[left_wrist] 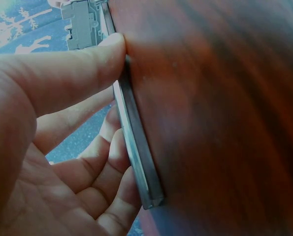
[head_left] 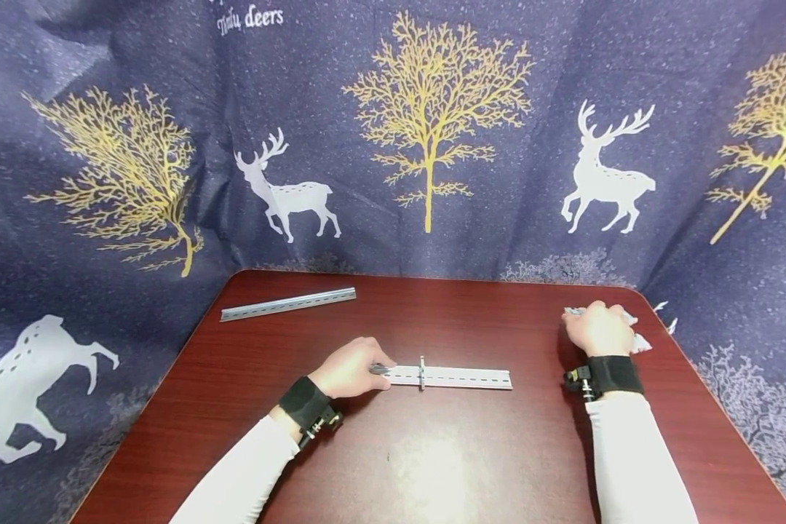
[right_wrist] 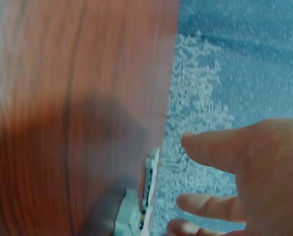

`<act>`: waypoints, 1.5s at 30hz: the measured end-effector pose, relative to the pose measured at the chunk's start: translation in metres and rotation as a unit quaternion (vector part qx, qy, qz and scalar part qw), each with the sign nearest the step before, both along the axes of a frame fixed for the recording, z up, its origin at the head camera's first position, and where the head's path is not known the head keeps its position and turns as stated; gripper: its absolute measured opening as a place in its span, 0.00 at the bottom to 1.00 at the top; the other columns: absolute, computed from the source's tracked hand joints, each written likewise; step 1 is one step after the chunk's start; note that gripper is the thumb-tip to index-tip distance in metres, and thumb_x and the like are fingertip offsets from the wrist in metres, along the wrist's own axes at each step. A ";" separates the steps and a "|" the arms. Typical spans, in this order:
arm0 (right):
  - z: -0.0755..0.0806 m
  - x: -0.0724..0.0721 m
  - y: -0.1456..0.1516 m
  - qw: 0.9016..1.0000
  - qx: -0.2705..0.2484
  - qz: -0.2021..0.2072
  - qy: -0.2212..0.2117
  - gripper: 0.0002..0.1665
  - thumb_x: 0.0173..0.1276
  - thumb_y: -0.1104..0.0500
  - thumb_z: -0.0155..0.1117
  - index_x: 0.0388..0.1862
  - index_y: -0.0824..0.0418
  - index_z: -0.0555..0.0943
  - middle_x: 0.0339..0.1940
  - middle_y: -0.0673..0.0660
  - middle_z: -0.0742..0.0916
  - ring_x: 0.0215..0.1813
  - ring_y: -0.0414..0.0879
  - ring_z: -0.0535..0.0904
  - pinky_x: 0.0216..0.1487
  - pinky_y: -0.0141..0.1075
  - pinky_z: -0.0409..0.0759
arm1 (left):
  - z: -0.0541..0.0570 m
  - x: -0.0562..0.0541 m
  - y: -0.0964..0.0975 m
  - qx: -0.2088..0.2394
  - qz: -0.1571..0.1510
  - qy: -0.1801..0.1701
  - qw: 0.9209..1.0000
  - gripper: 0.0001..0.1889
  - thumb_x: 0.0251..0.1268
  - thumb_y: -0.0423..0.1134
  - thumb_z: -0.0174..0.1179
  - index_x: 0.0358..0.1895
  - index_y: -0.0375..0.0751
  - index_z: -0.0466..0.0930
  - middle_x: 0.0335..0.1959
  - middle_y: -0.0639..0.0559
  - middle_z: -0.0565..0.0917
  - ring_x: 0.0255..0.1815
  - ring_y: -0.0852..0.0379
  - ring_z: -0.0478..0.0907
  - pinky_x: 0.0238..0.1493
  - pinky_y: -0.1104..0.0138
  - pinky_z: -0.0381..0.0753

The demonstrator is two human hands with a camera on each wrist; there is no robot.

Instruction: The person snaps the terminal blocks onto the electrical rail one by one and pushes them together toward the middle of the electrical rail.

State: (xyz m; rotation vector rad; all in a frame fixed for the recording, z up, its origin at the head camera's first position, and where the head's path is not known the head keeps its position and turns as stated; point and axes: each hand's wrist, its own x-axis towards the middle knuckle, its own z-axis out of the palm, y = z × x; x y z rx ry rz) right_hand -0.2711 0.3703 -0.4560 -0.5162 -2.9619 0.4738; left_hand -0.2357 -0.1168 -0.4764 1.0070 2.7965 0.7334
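My left hand (head_left: pixel 352 368) grips the left end of a slotted metal DIN rail (head_left: pixel 468 377) lying near the table's middle. Its thumb presses one long edge while the fingers curl against the other. A thin clip-on terminal block (head_left: pixel 422 372) stands across this rail, right of the hand; the left wrist view shows the grey block (left_wrist: pixel 81 25) beyond the thumb. At the table's right, my right hand (head_left: pixel 601 331) hovers over small pale green-grey parts (head_left: pixel 640 343), partly covering them. In the right wrist view its thumb and fingers are spread apart, clear of the parts (right_wrist: pixel 129 214).
A second slotted metal rail (head_left: pixel 288 304) lies slantwise at the back left of the brown wooden table (head_left: pixel 471 320). A dark blue cloth (head_left: pixel 498 145) printed with deer and trees hangs behind and beside the table.
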 end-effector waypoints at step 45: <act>0.016 0.012 0.045 0.982 -0.035 0.149 -0.112 0.19 0.64 0.53 0.77 0.19 0.63 0.86 0.38 0.72 0.88 0.41 0.66 0.84 0.56 0.68 0.83 | -0.002 -0.001 -0.001 0.004 -0.003 0.000 1.000 0.14 0.62 0.40 0.83 0.51 0.47 0.97 0.39 0.56 0.88 0.44 0.55 0.81 0.47 0.60 0.80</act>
